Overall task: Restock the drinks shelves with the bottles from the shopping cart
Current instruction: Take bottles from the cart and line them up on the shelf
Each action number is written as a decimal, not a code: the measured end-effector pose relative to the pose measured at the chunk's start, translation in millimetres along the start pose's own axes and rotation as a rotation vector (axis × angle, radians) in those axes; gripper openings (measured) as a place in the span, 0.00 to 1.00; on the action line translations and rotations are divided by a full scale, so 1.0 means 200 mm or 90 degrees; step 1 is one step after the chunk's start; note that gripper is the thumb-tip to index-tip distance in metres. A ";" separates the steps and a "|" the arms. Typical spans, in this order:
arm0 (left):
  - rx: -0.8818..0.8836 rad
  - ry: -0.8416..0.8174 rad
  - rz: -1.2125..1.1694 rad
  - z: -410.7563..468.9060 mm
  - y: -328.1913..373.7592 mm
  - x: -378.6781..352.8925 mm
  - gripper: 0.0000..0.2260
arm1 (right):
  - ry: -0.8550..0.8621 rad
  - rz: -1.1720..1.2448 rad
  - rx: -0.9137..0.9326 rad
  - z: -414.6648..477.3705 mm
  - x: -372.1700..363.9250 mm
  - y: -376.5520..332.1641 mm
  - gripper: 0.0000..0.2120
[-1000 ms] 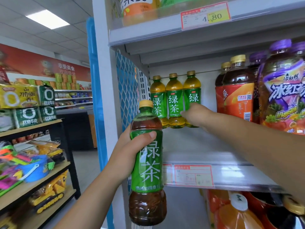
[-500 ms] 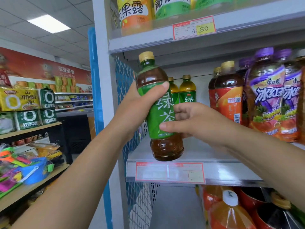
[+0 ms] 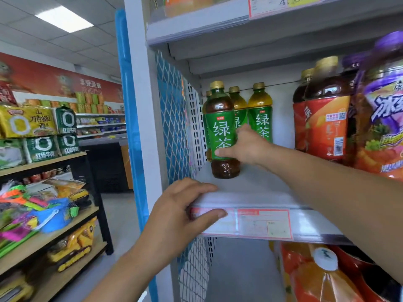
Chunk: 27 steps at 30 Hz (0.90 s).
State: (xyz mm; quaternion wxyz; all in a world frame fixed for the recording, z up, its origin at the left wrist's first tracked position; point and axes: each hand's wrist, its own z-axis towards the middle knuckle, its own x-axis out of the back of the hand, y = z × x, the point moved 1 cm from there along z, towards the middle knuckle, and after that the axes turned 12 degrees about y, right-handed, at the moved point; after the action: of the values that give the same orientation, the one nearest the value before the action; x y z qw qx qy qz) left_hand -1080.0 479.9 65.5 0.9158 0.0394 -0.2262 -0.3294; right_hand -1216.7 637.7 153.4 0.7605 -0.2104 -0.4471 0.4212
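A green-labelled tea bottle [image 3: 221, 127] with a gold cap stands upright on the grey middle shelf [image 3: 250, 186], near its left end. My right hand [image 3: 245, 147] grips its lower label from the right side. Behind it stand three matching green tea bottles [image 3: 260, 112] in a row at the back. My left hand [image 3: 181, 212] rests on the shelf's front left edge, fingers on top and thumb over the price strip, holding no bottle. The shopping cart is out of view.
Red-labelled tea bottles [image 3: 322, 118] and purple-capped bottles [image 3: 386, 110] fill the shelf's right side. A blue mesh panel [image 3: 174, 118] closes the left end. An upper shelf [image 3: 239, 20] hangs overhead. Large orange bottles [image 3: 316, 273] sit below. Snack shelves [image 3: 43, 192] stand across the aisle.
The bottle passed from my left hand to my right and now stands on the shelf. My left hand dropped to the shelf's front edge.
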 end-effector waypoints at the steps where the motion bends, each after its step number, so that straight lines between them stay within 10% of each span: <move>1: -0.006 0.011 -0.003 0.00 0.00 0.00 0.18 | 0.000 -0.014 -0.001 0.01 -0.02 -0.01 0.35; 27: -0.012 0.046 -0.012 -0.03 -0.01 -0.04 0.18 | 0.051 -0.052 -0.024 0.18 -0.23 0.01 0.38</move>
State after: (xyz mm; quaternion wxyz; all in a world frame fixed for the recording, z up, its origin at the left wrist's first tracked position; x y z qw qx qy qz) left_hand -1083.2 482.5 57.0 0.9207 0.0448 -0.1897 -0.3382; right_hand -1259.9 598.3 148.0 0.7902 -0.2228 -0.4327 0.3724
